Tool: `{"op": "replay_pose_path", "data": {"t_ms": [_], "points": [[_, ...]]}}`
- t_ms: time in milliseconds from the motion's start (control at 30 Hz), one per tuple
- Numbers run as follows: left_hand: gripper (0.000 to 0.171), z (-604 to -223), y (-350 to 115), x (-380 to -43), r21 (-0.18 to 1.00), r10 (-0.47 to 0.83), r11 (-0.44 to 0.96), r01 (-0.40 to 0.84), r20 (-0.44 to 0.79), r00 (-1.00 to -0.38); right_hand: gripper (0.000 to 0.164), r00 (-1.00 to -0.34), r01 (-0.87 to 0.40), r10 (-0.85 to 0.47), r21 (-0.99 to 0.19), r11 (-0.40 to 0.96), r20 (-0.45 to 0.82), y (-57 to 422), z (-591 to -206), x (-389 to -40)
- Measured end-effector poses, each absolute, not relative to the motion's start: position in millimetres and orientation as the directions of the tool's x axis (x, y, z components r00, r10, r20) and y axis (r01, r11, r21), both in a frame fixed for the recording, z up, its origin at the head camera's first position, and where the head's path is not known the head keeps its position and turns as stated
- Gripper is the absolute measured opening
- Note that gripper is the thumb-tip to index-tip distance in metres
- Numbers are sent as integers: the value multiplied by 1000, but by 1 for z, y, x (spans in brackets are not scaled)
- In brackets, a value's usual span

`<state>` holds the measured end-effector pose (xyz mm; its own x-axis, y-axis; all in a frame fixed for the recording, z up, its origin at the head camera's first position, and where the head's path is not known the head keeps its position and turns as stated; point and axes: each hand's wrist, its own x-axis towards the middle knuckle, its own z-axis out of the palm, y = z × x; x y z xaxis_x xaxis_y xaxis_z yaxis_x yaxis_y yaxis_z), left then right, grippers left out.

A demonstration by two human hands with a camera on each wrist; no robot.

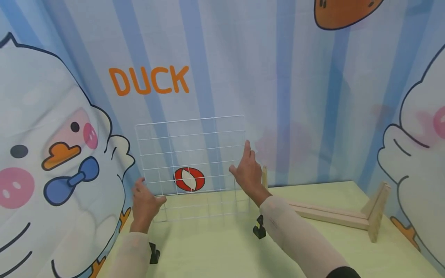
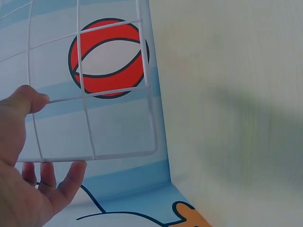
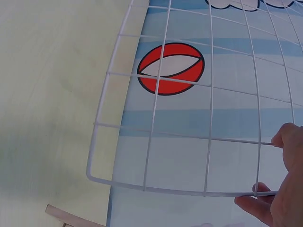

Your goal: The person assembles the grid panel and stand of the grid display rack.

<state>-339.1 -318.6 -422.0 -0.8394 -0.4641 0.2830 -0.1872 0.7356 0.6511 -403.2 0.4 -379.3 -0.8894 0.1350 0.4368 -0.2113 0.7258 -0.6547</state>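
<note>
A white wire grid panel (image 1: 189, 120) stands upright between my two hands, above the pale table. My left hand (image 1: 144, 204) holds its left side low down; the left wrist view shows the thumb (image 2: 35, 100) over an inner wire and the fingertips at the outer edge wire. Higher up on the right side, my right hand (image 1: 249, 175) grips the panel. In the right wrist view its thumb (image 3: 285, 133) lies at a cross wire and its fingers (image 3: 255, 205) reach round the outer wire. The panel's lower corners show free of both hands.
Two black clips stand on the table (image 1: 208, 251), one clip (image 1: 154, 253) by the left forearm and another clip (image 1: 259, 227) by the right. A wooden stand (image 1: 333, 216) with upright ends lies at the right, partly behind the right arm. A printed duck curtain (image 1: 226, 69) hangs behind.
</note>
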Motion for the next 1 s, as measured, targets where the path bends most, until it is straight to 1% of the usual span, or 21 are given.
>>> {"op": "replay_pose_path", "data": {"t_ms": [267, 500, 733, 867, 1000], "points": [[97, -427, -310, -340, 697, -505, 693, -185, 287, -814, 101, -870, -242, 160, -688, 685, 466, -2, -382, -402], [96, -425, -307, -342, 712, -484, 692, -123, 330, -811, 98, -843, -289, 180, -709, 643, 506, -2, -380, -401], [100, -416, -298, -339, 732, -487, 674, -105, 332, -808, 97, -824, -292, 206, -707, 644, 528, -2, -380, -402], [95, -405, -284, -337, 691, -461, 719, -76, 392, -796, 96, -813, -288, 217, -698, 656, 540, -1, -381, -403], [90, -395, -265, -337, 583, -386, 812, -22, 508, -770, 97, -821, -277, 224, -710, 648, 525, -1, -384, -404]]}}
